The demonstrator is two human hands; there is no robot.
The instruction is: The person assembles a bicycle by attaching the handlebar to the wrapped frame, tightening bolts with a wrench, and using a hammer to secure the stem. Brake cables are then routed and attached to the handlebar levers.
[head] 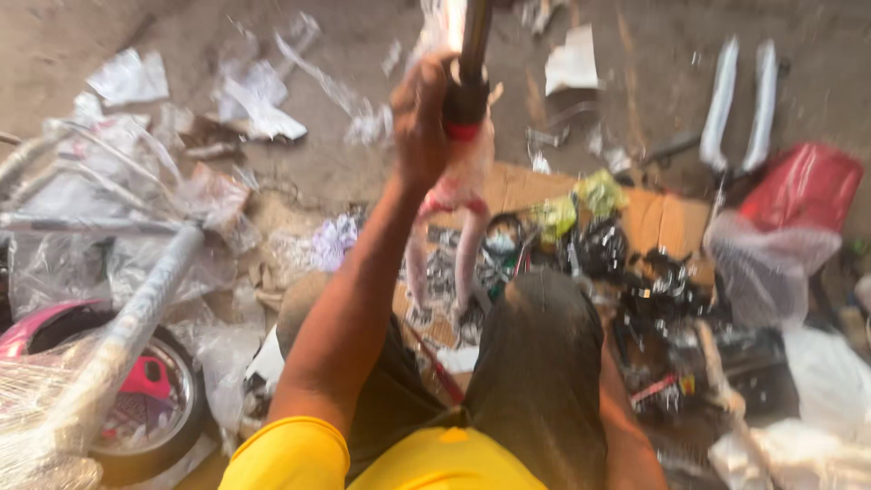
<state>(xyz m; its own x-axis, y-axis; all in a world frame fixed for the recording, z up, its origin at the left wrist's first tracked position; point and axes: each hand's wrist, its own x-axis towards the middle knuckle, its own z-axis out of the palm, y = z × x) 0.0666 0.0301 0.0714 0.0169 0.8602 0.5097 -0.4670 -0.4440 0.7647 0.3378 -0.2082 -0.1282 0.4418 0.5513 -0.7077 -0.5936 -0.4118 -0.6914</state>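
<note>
Left hand: raised high, the left hand (426, 122) is wrapped tight around a fork (464, 91) — fingers closed on the dark tube just above its red band.
Fork: held upright in front of the person, over the knees; its two pink legs (445, 245) hang down, wrapped in clear plastic, and the top runs out of the picture.
Right hand: out of sight — only the right forearm shows at the lower edge, so its grip cannot be told.
Below the fork: a flat cardboard sheet (667, 218) on the ground, heaped with small dark metal parts (653, 290) and a couple of yellow-green bags (581, 204).
Left side: a pink wheel (136, 390) with a black tyre, half covered by a wrapped tube (136, 318) in clear film.
Right side: a red bag (803, 186) and two pale mudguards (744, 100) lying well apart from the hand.
Floor: torn paper and loose plastic all around.
Risk: one hand carries the whole fork, and the film on the legs looks slick — a slip could drop it onto the parts below and scatter them.
Risk two: the picture is blurred, so the hand looks to be moving fast; a swing could knock the legs against a knee.
</note>
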